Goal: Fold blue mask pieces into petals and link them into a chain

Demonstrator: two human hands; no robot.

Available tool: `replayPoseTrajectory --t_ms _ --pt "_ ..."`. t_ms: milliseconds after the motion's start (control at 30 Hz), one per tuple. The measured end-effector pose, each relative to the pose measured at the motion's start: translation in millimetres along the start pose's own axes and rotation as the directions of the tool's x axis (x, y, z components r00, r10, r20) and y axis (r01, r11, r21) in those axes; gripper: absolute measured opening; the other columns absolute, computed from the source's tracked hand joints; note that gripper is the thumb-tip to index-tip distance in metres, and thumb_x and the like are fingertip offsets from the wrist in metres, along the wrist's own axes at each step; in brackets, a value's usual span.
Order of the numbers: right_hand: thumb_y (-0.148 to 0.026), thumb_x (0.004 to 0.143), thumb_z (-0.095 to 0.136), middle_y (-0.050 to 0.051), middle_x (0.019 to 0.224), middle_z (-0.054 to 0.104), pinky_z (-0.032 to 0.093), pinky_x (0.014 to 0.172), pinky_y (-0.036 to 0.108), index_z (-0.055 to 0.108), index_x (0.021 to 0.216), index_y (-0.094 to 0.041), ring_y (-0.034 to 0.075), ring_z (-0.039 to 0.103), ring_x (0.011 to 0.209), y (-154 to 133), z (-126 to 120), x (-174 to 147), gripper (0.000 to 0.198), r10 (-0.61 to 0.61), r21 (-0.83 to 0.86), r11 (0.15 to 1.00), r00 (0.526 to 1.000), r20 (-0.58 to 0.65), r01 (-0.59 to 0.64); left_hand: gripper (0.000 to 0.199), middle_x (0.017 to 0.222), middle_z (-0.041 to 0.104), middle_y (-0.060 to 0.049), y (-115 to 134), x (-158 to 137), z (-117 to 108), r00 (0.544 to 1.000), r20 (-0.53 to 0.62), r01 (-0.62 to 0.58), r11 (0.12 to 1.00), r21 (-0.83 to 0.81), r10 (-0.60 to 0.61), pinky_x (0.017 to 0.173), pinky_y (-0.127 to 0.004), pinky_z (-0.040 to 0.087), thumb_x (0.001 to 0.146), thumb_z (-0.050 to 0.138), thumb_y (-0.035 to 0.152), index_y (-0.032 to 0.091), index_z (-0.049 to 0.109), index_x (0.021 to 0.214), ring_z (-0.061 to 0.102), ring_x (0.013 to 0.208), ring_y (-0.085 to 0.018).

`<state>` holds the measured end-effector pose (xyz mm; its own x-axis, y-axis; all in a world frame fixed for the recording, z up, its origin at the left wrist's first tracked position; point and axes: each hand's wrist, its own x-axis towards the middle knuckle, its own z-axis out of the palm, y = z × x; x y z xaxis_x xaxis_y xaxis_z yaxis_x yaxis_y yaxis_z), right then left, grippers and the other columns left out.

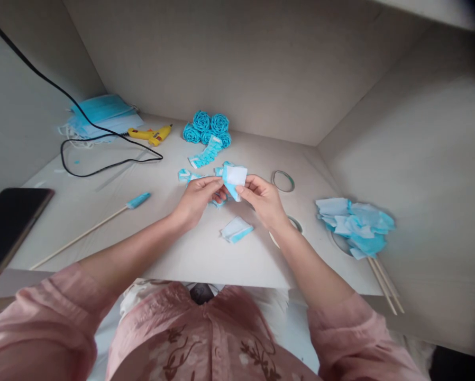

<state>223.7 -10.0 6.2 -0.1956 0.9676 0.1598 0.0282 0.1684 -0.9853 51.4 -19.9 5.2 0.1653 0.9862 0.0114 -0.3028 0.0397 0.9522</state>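
At the far left of the pale bench [221, 264] lies a dark, smooth rectangular phone [13, 227], then a thin pale wooden stick [82, 235] whose tip is wrapped in blue fabric. Behind these, a stack of flat, pleated blue-and-white face masks [106, 114] with white ear loops sits near a yellow plastic glue gun [150, 135] and its looping black cord [27, 62]. Five tightly coiled, ruffled blue fabric rosettes [201, 121] cluster at the back and look finished; a crinkled blue strip [206, 153] touching them seems gathered but not coiled. In front, over the middle of the bench, both hands are nearly closed in fingertip pinches: the left hand [195, 198] grips one edge of a soft blue-and-white fabric piece [236, 174], the right hand [263, 201] the other. This piece appears only partly folded. A flat blue-and-white scrap [236, 230] lies nearer the front edge. Rightward come a thin greenish ring [292, 182] and a loose, rumpled pile of blue-and-white pieces [356, 219], seemingly unworked, with bare wooden sticks [384, 286] poking out below.
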Motion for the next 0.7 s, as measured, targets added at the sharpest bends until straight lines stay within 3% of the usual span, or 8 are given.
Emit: replayPoseTrajectory --t_ms 100,267,533,700 --pt "-0.051 0.069 0.080 -0.002 0.072 0.062 0.047 0.068 0.027 0.064 0.083 -0.021 0.012 0.055 0.068 -1 2 -1 0.037 -0.007 0.005 1.000 1.000 -0.009 0.007 0.030 0.069 0.063 -0.004 0 -1 2 1.000 0.008 0.013 0.998 -0.063 -0.012 0.061 -0.027 0.045 0.077 0.069 0.042 0.013 0.065 0.070 0.057 0.065 -0.014" --pt "-0.050 0.071 0.079 -0.003 0.071 0.060 0.046 0.069 0.027 0.062 0.082 -0.021 0.012 0.054 0.068 0 1 -1 0.036 -0.019 0.009 1.000 1.000 -0.016 0.019 0.029 0.070 0.063 -0.003 -2 -4 3 0.997 0.065 0.040 0.999 -0.012 -0.039 0.062 -0.025 0.043 0.074 0.075 0.042 0.013 0.068 0.072 0.057 0.068 -0.013" --pt "-0.052 0.075 0.075 0.004 0.104 0.069 0.049 0.086 0.032 0.070 0.104 -0.025 0.018 0.061 0.096 -5 -7 1 0.040 -0.053 -0.046 0.998 0.998 0.023 0.054 0.033 0.056 0.059 -0.002 2 -4 1 0.982 0.162 0.061 0.974 0.218 -0.098 0.057 -0.025 0.039 0.073 0.070 0.042 0.015 0.062 0.056 0.050 0.055 -0.011" --pt "-0.044 0.076 0.075 0.001 0.091 0.070 0.049 0.079 0.030 0.070 0.092 -0.022 0.015 0.062 0.082 0 -8 0 0.027 -0.077 -0.068 0.995 0.997 0.033 0.079 0.034 0.054 0.057 -0.001 1 -5 1 0.976 0.183 0.062 0.961 0.269 -0.114 0.053 -0.025 0.036 0.075 0.067 0.044 0.017 0.061 0.056 0.049 0.053 -0.011"
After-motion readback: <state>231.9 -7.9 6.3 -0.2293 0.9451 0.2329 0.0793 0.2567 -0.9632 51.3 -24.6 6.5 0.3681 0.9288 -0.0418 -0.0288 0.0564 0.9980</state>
